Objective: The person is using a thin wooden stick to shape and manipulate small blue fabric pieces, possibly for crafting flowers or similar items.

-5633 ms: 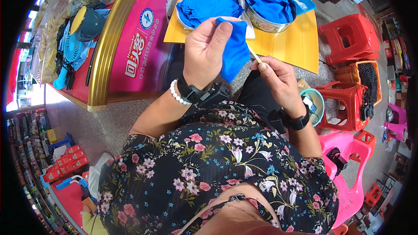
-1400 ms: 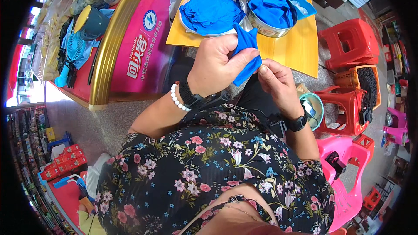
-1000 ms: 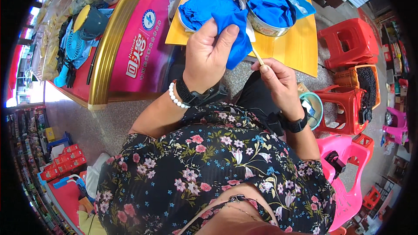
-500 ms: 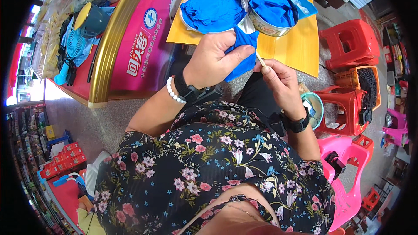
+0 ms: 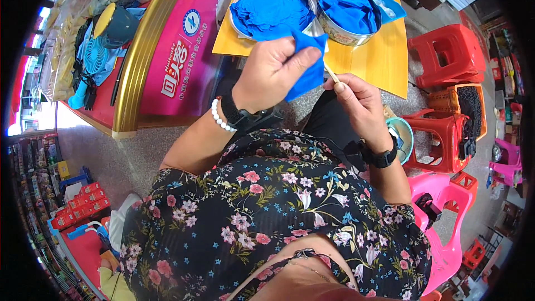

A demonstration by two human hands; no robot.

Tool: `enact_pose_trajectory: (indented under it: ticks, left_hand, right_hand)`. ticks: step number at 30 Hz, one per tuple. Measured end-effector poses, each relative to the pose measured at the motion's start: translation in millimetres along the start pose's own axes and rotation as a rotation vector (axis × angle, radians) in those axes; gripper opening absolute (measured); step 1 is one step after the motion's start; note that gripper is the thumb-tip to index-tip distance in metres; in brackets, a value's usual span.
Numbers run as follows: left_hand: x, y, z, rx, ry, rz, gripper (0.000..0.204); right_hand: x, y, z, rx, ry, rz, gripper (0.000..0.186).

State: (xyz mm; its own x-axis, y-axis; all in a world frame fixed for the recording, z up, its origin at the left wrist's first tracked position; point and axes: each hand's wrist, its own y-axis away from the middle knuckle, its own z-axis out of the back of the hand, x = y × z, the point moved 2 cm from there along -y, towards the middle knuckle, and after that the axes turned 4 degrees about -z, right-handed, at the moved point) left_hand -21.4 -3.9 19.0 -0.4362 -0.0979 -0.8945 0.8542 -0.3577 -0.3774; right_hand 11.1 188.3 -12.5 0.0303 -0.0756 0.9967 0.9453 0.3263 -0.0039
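My left hand (image 5: 266,77) is closed on a piece of blue cloth (image 5: 307,81), pinching it between thumb and curled fingers. Part of the cloth sticks up past the thumb and the rest hangs below. Just to the right, my right hand (image 5: 361,106) grips a thin wooden stick (image 5: 330,72) with its fingertips. The stick's far end points up and left toward the cloth; whether it touches the cloth I cannot tell. Beyond my hands lie a heap of blue cloth pieces (image 5: 270,12) on a white plate and a round tin (image 5: 350,37) filled with folded blue pieces.
A yellow board (image 5: 384,72) carries the plate, the tin and a blue plastic basket (image 5: 390,6). To the left stands a pink counter with a gold edge (image 5: 131,72). Red stools (image 5: 448,56), a pink chair (image 5: 446,239) and a light green bucket (image 5: 409,134) are on the right.
My left hand has shifted slightly left with the blue cloth, widening the gap to my right hand. More of the stick shows now. The right hand has barely moved.
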Motion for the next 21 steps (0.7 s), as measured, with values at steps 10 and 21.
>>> enact_pose_trajectory:
  ticks: [10, 21]
  left_hand:
    - [-0.4, -4.8, -4.0, -0.274, 0.201, -0.018, 0.018]
    - [-6.2, -6.0, 1.5, -0.424, 0.181, -0.044, 0.009]
  right_hand:
    - [0.7, -1.3, -2.3, -0.016, -0.022, -0.044, 0.022]
    - [-2.3, 1.0, 0.4, 0.033, -0.294, -0.176, 0.024]
